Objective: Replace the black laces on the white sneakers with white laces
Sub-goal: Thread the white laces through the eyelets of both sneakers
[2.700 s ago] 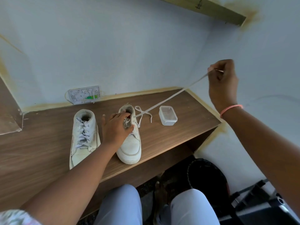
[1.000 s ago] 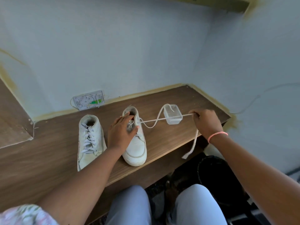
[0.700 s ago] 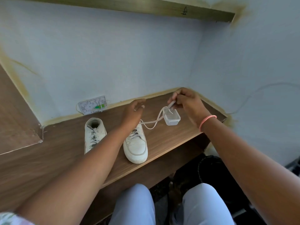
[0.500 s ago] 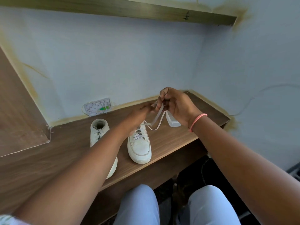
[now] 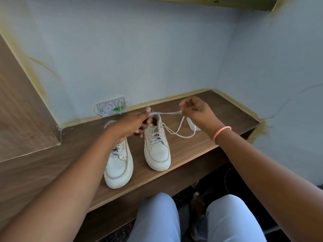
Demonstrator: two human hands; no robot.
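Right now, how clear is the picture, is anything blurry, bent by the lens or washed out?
Head view: soft even daylight, no harsh glare. The two sneakers, the right one and the left one, are sharp enough to show their laces. The wood panel at the left edge is smeared. The wide lens curves the shelf edge and stretches the forearms. Both hands, left and right, are slightly soft.

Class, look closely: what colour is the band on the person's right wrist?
The wristband is pink-orange, seen best in the head view, just behind the right hand.
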